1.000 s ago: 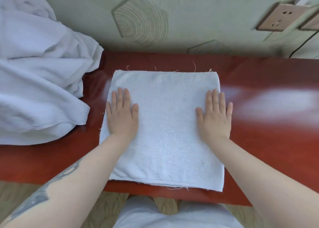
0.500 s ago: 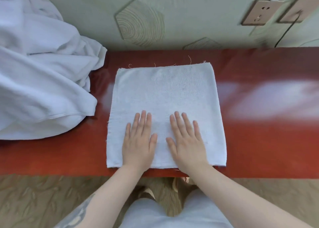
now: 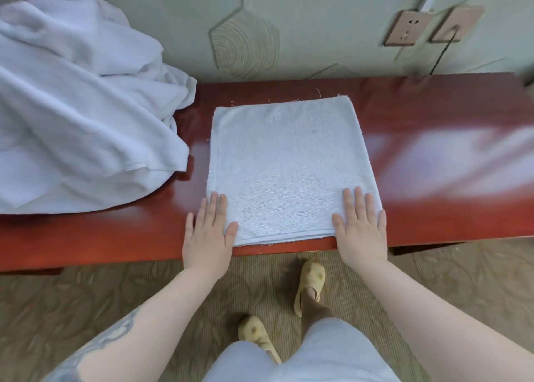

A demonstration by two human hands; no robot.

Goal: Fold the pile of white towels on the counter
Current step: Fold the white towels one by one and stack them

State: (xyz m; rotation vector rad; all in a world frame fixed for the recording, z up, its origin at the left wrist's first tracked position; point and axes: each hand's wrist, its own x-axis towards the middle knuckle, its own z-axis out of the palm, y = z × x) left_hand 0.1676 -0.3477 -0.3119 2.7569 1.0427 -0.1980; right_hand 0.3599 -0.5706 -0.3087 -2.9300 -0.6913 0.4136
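Left hand [image 3: 208,231] flat, fingers straight, pressing near-left corner of folded white towel [image 3: 291,167]; right hand [image 3: 361,228] likewise on near-right corner. Nothing gripped. Towel on red counter [image 3: 433,115], stretching straight ahead from both hands, equally near. Unfolded pile [image 3: 78,115] left.

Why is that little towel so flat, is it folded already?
Folded. The small towel lies as a neat square on the counter, and stacked layers show along its near edge. How many folds, I cannot tell.
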